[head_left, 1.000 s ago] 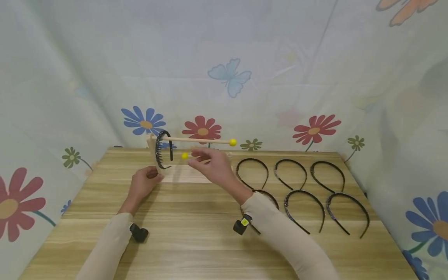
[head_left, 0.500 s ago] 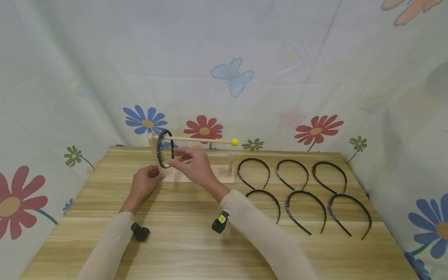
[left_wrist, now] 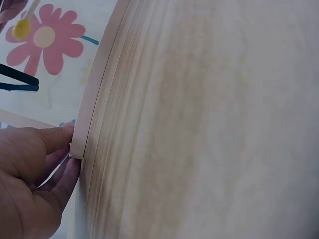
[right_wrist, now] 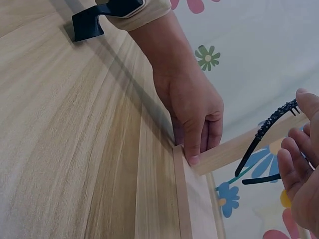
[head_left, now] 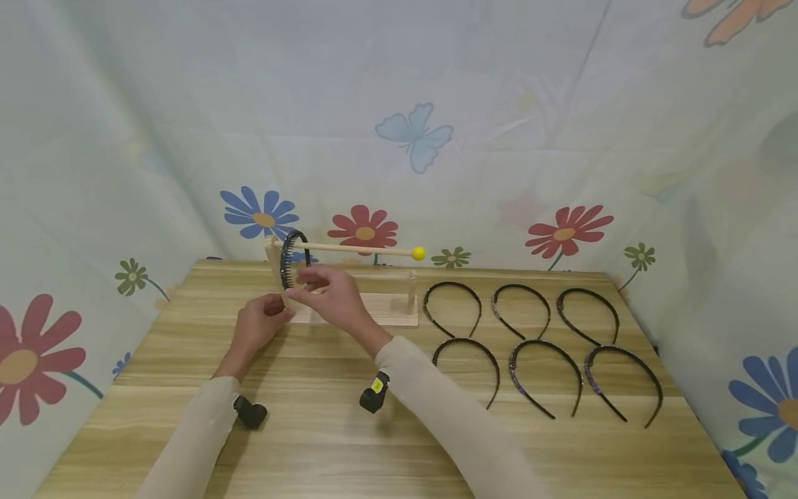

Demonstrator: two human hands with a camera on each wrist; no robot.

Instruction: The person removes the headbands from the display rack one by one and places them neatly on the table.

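A wooden stand (head_left: 399,313) is at the table's back left, its upper rod (head_left: 361,249) tipped with a yellow ball (head_left: 418,254). From that rod, near the left post (head_left: 272,256), hangs a black toothed headband (head_left: 287,260). My right hand (head_left: 333,298) holds the headband low down, thumb on its toothed side and fingers curled by the other end. In the right wrist view the headband (right_wrist: 264,130) shows both ends pointing away from my fingers (right_wrist: 294,159). My left hand (head_left: 258,324) pinches the left corner of the stand's base, as the left wrist view shows at the base edge (left_wrist: 77,147).
Several black headbands lie in two rows on the right of the wooden table (head_left: 324,443), one of them the front left headband (head_left: 467,341) close to my right sleeve (head_left: 430,402). A flowered cloth (head_left: 299,104) hangs behind the table.
My right hand has moved left, from the middle of the stand to the hanging headband, uncovering the base and the front left headband. The left hand has stayed at the base corner.
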